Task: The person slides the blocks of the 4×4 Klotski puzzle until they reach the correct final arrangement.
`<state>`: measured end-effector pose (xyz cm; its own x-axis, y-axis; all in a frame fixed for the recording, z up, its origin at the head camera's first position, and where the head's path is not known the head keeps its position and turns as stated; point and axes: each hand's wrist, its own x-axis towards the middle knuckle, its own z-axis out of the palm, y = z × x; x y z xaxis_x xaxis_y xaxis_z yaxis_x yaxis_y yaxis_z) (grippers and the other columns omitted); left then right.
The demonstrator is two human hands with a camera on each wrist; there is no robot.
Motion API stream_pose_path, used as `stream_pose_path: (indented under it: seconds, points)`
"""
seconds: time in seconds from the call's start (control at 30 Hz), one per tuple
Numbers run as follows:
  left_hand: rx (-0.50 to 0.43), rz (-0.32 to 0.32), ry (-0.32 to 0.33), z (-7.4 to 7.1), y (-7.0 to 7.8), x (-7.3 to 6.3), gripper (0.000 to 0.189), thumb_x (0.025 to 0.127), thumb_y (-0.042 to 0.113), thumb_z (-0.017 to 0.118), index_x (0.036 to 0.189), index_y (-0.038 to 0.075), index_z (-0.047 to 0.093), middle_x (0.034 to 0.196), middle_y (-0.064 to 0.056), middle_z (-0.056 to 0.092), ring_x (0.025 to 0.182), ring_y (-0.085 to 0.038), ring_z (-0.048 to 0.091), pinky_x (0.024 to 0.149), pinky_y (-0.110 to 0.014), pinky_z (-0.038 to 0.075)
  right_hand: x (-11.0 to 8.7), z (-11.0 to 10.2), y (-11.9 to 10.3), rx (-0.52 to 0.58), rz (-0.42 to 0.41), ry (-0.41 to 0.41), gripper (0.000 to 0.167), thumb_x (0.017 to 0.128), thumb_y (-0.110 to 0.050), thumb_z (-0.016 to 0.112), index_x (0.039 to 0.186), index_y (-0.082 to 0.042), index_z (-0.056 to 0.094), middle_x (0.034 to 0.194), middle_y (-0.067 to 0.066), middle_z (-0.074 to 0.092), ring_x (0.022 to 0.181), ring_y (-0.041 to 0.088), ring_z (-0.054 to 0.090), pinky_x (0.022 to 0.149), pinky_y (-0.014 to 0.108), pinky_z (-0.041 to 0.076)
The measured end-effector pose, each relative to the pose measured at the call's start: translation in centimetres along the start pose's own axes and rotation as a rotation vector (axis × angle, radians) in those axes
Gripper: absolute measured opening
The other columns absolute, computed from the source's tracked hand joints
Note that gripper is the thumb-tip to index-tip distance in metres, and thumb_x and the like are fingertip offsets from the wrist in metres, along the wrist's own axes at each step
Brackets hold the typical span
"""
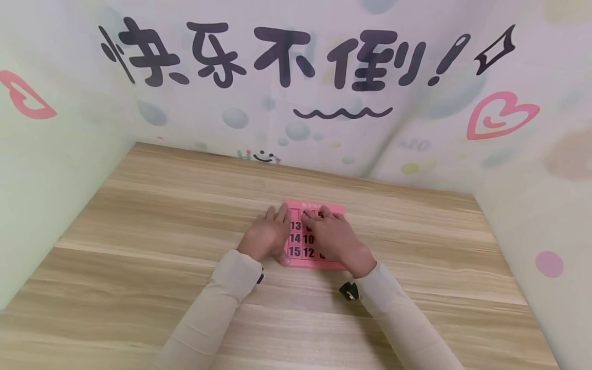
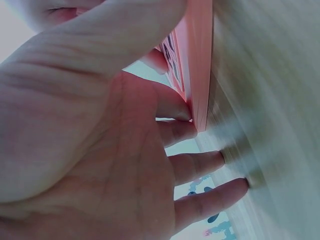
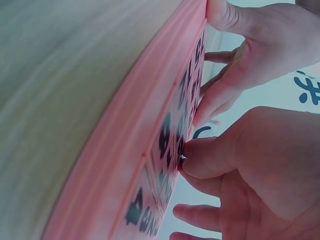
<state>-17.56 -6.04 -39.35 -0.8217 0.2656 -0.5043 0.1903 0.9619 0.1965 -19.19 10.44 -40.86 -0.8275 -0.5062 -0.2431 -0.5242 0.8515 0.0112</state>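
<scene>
A pink sliding number puzzle (image 1: 294,263) lies flat on the table, its tiles printed with dark numbers. Tiles 13, 14 and 15 run down its left column, below a vacant slot at the top left. Along the left edge rests my left hand (image 1: 265,237); its thumb touches the near corner and its forefingers the far one, while the other fingertips reach the tabletop in the left wrist view. My right hand (image 1: 335,237) is over the board and covers many right-side tiles. Its thumb (image 3: 210,157) and index finger touch the tile faces, the other fingers extended.
The wood-grain table (image 1: 152,246) extends around the board on all sides. Behind it and at both sides stand pale printed wall sheets (image 1: 185,118) with dark lettering, hearts and spots. A dark wrist strap (image 1: 349,291) hangs at the right cuff.
</scene>
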Motion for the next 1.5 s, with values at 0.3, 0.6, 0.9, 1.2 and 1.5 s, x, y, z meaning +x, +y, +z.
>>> stream_pose_path:
  seconds: [0.3, 0.6, 0.9, 1.2, 1.5]
  points:
    - [-0.026, -0.012, -0.005, -0.1, -0.1, 0.0, 0.122, 0.072, 0.041, 0.082, 0.159, 0.003, 0.006, 0.167, -0.012, -0.005, 0.153, -0.036, 0.0, 0.124, -0.047, 0.015, -0.2, 0.1, 0.6, -0.005, -0.011, 0.034, 0.05, 0.101, -0.017, 0.05, 0.15, -0.021, 0.044, 0.157, -0.001, 0.039, 0.141, 0.033, 0.04, 0.108, 0.058, 0.042]
    - [-0.03, 0.002, 0.014, -0.1, 0.0, -0.2, 0.12, 0.072, 0.041, 0.082, 0.158, 0.001, 0.01, 0.167, -0.013, -0.001, 0.153, -0.036, 0.004, 0.124, -0.047, 0.017, -0.4, 0.2, 1.0, 0.025, -0.009, 0.039, 0.052, 0.1, -0.019, 0.054, 0.151, -0.019, 0.043, 0.157, 0.001, 0.038, 0.147, 0.039, 0.03, 0.112, 0.06, 0.035]
    - [-0.064, 0.0, 0.016, -0.1, -0.1, -0.3, 0.121, 0.07, 0.039, 0.083, 0.158, 0.001, 0.009, 0.167, -0.012, -0.002, 0.153, -0.036, 0.002, 0.124, -0.047, 0.016, -0.9, 0.0, 0.1, 0.073, -0.053, 0.042, 0.053, 0.101, -0.006, 0.044, 0.152, -0.021, 0.042, 0.158, 0.0, 0.037, 0.147, 0.035, 0.031, 0.114, 0.061, 0.033]
    - [-0.064, 0.019, 0.024, 0.0, -0.2, -0.2, 0.118, 0.071, 0.037, 0.084, 0.158, 0.001, 0.013, 0.167, -0.013, 0.001, 0.153, -0.038, 0.005, 0.123, -0.049, 0.018, -1.1, 0.4, -1.3, -0.032, -0.113, 0.016, 0.048, 0.103, -0.013, 0.046, 0.15, -0.022, 0.044, 0.158, -0.002, 0.036, 0.149, 0.033, 0.026, 0.116, 0.059, 0.031]
    - [-0.035, 0.035, 0.028, 0.0, -0.3, -0.1, 0.12, 0.071, 0.04, 0.084, 0.157, -0.001, 0.012, 0.167, -0.014, 0.0, 0.153, -0.039, 0.006, 0.123, -0.05, 0.02, -0.8, 0.0, -1.6, -0.034, -0.107, 0.023, 0.049, 0.102, -0.01, 0.048, 0.15, -0.021, 0.044, 0.157, 0.0, 0.038, 0.148, 0.035, 0.028, 0.114, 0.06, 0.033]
